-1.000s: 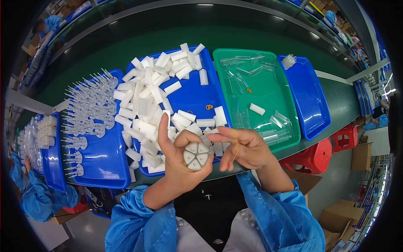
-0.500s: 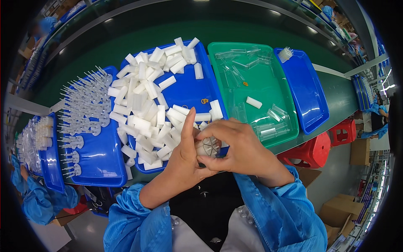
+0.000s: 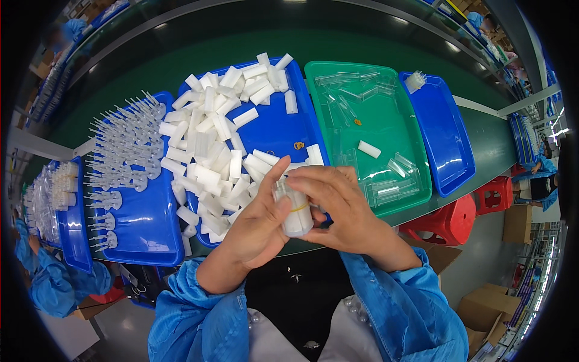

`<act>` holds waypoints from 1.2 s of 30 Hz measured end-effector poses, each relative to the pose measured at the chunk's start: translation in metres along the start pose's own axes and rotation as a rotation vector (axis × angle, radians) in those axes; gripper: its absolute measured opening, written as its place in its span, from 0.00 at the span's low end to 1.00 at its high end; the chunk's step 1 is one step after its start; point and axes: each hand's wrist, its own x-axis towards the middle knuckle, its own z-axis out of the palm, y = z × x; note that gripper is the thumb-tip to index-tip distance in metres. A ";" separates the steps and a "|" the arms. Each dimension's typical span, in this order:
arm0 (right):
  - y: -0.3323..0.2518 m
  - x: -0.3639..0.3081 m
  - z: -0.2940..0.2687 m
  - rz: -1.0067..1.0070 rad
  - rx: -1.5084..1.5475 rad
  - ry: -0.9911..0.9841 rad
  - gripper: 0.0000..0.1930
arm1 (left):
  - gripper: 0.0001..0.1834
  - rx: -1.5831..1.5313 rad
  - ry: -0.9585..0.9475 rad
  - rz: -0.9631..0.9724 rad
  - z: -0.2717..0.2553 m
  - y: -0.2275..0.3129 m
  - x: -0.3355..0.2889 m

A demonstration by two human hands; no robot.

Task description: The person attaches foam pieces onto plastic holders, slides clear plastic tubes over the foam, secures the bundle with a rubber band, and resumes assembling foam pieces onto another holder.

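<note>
Above the front edge of the bench, both my hands are closed around a bundle of white and clear cylinder pieces (image 3: 297, 218) with a yellow rubber band around its middle. My left hand (image 3: 252, 236) grips its left side, thumb laid across the front. On the far and right side my right hand (image 3: 347, 211) holds it, fingers curled over the top. Just beyond the hands is a blue tray (image 3: 283, 130) heaped with loose white cylinder pieces (image 3: 208, 176). A few rubber bands (image 3: 298, 145) lie on that tray's floor.
A green tray (image 3: 392, 130) to the right holds clear tubes (image 3: 392, 188) and one white piece (image 3: 369, 149). Beyond it, a blue tray (image 3: 446, 142) carries a small bundle (image 3: 415, 81). Left, another blue tray (image 3: 148, 226) bears many pronged clear parts (image 3: 123, 148). Red stools (image 3: 443, 220) stand below.
The bundle has been tipped in my hands: its end faced up before, and now its banded side shows. My right fingers have shifted over its top.
</note>
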 end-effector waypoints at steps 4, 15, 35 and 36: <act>0.003 -0.001 0.001 0.047 0.039 0.046 0.37 | 0.33 -0.105 -0.023 0.044 0.000 -0.003 0.001; 0.013 -0.007 0.005 0.146 0.138 0.068 0.37 | 0.35 0.056 -0.055 0.108 -0.007 -0.011 0.004; 0.022 -0.011 -0.003 0.207 0.377 0.117 0.37 | 0.33 -0.027 0.006 0.011 -0.005 -0.011 0.004; 0.023 -0.011 -0.002 0.207 0.376 0.117 0.37 | 0.34 -0.010 0.013 0.026 -0.005 -0.011 0.004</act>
